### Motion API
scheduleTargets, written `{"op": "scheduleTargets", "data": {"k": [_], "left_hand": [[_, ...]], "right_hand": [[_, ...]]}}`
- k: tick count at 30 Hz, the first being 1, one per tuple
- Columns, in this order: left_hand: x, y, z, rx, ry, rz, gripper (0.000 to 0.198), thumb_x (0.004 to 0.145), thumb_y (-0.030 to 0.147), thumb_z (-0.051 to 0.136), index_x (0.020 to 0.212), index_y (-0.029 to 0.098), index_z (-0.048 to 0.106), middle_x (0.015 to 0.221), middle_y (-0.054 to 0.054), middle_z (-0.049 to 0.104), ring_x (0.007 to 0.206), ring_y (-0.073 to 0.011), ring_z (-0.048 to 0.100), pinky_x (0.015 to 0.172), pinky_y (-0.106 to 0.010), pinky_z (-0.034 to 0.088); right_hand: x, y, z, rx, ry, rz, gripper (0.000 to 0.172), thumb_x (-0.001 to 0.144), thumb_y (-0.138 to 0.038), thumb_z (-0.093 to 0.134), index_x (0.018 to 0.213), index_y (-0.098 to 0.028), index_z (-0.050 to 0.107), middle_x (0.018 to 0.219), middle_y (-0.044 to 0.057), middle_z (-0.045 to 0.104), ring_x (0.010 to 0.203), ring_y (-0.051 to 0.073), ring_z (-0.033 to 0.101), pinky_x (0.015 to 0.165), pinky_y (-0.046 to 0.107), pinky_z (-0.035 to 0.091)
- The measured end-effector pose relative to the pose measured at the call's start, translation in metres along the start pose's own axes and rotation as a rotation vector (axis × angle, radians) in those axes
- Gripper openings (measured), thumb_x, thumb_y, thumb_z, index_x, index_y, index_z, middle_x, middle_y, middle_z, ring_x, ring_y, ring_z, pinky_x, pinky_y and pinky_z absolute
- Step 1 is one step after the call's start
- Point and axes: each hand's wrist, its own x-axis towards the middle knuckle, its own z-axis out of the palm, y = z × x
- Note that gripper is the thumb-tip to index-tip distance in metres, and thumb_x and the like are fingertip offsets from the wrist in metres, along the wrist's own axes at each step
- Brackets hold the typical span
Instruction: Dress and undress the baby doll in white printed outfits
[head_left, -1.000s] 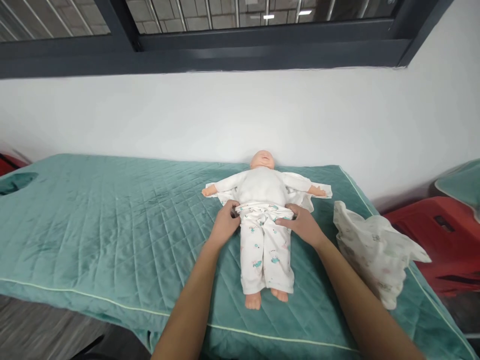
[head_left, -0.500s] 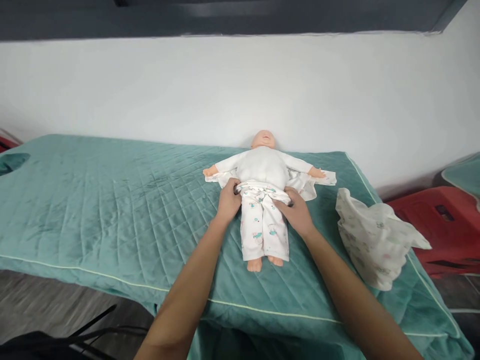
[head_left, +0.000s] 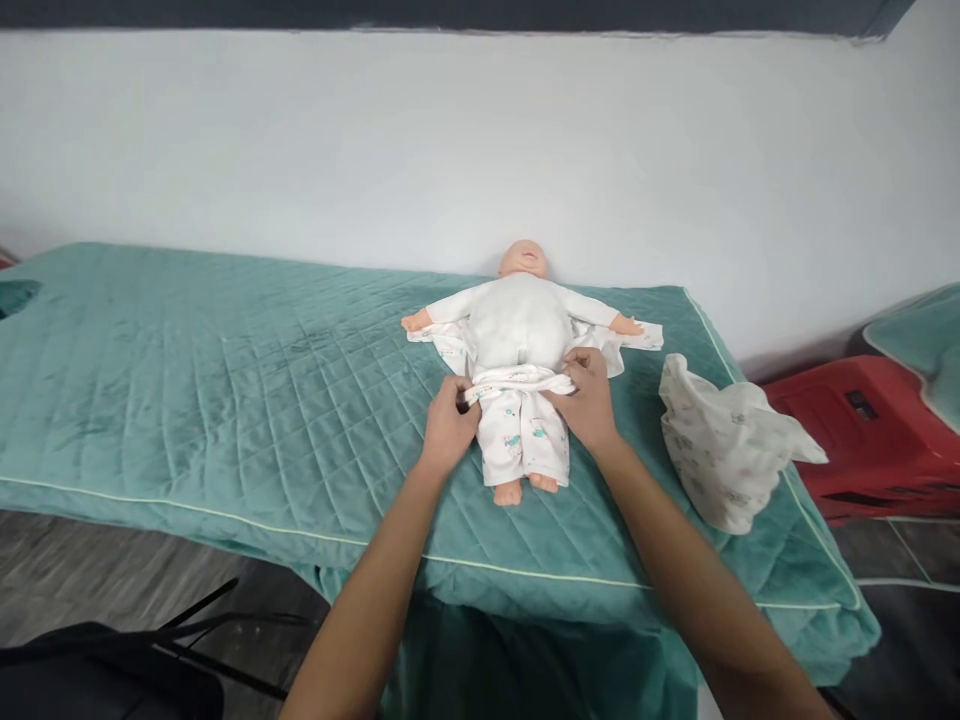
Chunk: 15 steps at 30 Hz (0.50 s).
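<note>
While the left hand (head_left: 448, 425) and right hand (head_left: 592, 405) stay at the waist of the doll (head_left: 517, 320), the trousers (head_left: 523, 440) have slid lower over the past second: the waistband (head_left: 521, 378) now sits in a thick roll beneath the belly, and more of the white torso shows, down to a short crease. To my eye, that means the trousers are being eased downward, though the legs remain covered. The left hand pinches one end of the roll between thumb and fingers; the right hand grips the other side. The doll lies on its back near the right end of the green bed (head_left: 247, 380), head close to the wall (head_left: 360, 150), arms spread wide. Its plump body is plain white; the trousers are white with small teal figures, and bare feet (head_left: 508, 493) poke past the hems. A patterned shirt (head_left: 646, 337) lies spread under the arms. Apart, to the right, sits a crumpled bundle (head_left: 724, 440), with a red stool (head_left: 862, 425) beyond the bed.
</note>
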Motion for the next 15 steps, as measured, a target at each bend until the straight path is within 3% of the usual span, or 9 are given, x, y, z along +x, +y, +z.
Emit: {"op": "scheduleTargets", "data": {"k": [3, 7, 11, 15], "left_hand": [[0.003, 0.000, 0.001, -0.060, -0.015, -0.001, 0.037, 0.073, 0.007, 0.055, 0.106, 0.023, 0.055, 0.098, 0.000, 0.066, 0.090, -0.0153, 0.060, 0.080, -0.027, 0.045], [0.010, -0.001, 0.001, -0.066, -0.047, 0.025, 0.031, 0.069, 0.005, 0.052, 0.094, 0.021, 0.059, 0.092, 0.001, 0.063, 0.084, -0.0151, 0.057, 0.077, -0.027, 0.044], [0.005, 0.002, -0.005, -0.071, -0.083, 0.097, 0.019, 0.067, 0.007, 0.053, 0.080, 0.020, 0.057, 0.082, 0.001, 0.054, 0.076, -0.0146, 0.051, 0.071, -0.027, 0.042], [-0.022, 0.009, -0.020, -0.078, -0.249, 0.168, 0.010, 0.071, 0.011, 0.054, 0.071, 0.020, 0.054, 0.086, -0.001, 0.053, 0.084, -0.0172, 0.054, 0.080, -0.029, 0.045]], "right_hand": [[-0.012, -0.008, -0.009, 0.011, -0.087, -0.023, 0.024, 0.082, -0.035, 0.063, 0.065, -0.024, 0.052, 0.077, 0.002, 0.062, 0.081, 0.021, 0.057, 0.079, 0.036, 0.046], [-0.034, -0.020, -0.019, 0.046, -0.192, 0.224, 0.027, 0.078, -0.041, 0.064, 0.063, -0.022, 0.051, 0.060, -0.003, 0.053, 0.063, 0.016, 0.050, 0.059, 0.028, 0.037], [-0.038, -0.027, -0.021, 0.088, -0.228, 0.350, 0.029, 0.077, -0.047, 0.067, 0.072, -0.022, 0.054, 0.065, -0.004, 0.056, 0.065, 0.015, 0.050, 0.060, 0.027, 0.037], [-0.025, -0.026, -0.020, 0.045, -0.238, 0.324, 0.020, 0.075, -0.038, 0.064, 0.084, -0.023, 0.055, 0.075, -0.004, 0.060, 0.073, 0.017, 0.054, 0.066, 0.028, 0.040]]}}
